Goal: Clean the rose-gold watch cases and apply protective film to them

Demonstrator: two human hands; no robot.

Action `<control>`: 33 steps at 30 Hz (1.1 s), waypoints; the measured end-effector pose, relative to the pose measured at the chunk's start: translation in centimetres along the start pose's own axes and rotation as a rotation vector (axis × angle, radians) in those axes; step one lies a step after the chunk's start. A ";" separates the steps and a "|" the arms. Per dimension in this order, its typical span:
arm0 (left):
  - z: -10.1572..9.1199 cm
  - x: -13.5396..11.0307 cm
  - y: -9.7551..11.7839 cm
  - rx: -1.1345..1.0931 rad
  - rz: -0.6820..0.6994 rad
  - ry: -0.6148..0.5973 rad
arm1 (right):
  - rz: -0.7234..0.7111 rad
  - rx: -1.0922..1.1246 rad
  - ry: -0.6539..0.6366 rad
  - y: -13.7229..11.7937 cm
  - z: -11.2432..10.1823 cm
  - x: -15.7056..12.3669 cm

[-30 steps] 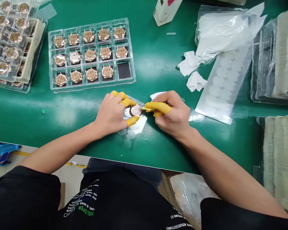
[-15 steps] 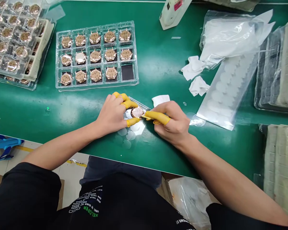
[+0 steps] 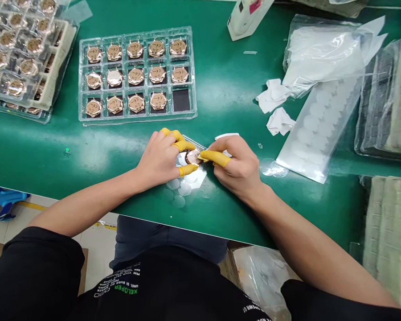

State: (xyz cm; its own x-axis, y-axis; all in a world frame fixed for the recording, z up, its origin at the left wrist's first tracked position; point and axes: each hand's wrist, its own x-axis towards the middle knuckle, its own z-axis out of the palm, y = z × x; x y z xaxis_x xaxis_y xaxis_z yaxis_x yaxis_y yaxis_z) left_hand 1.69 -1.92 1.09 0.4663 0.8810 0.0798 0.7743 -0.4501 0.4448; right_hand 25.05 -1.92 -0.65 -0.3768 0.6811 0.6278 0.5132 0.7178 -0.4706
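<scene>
A rose-gold watch case (image 3: 193, 157) is being gripped above the desk (image 3: 227, 98) by the yellow-cotted fingers (image 3: 187, 170) of the left hand (image 3: 158, 156), while the right hand (image 3: 235, 167) is being pressed against it, though any grip there cannot be told. Fourteen cases are being kept in the clear plastic tray (image 3: 137, 120), and a black pad (image 3: 181, 100) is being left showing in its one unfilled cell.

Both bare forearms (image 3: 83, 211) reach forward from the near side and converge at mid-scene, the wrists slightly bent. The left hand (image 3: 159, 159) lies knuckles up, its yellow-cotted fingers (image 3: 187, 146) curled rightward in a pinch. The right hand (image 3: 235, 167) curls inward, one yellow-cotted finger (image 3: 214, 157) stretched left, almost meeting the left fingertips.
</scene>
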 end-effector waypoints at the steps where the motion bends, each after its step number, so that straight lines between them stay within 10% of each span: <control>1: 0.0 0.0 0.0 0.002 0.003 0.007 | 0.030 0.002 -0.037 0.0 -0.1 -0.1; 23: -0.6 0.1 0.3 -0.002 -0.033 -0.069 | -0.079 0.057 -0.156 0.4 -0.9 -0.1; 28: -1.0 0.3 0.5 -0.036 -0.094 -0.122 | 0.224 -0.193 0.045 2.1 -2.0 1.4; 33: -1.3 0.5 0.4 -0.089 -0.114 -0.140 | 0.220 -0.419 -0.191 -0.7 -0.6 2.1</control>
State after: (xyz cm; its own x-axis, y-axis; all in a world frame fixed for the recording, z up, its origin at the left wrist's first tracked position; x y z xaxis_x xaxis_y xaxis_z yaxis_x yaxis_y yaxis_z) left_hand 1.72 -1.49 2.47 0.4378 0.8937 -0.0977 0.7874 -0.3287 0.5216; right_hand 24.32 -1.05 1.36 -0.3392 0.8520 0.3988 0.8467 0.4613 -0.2652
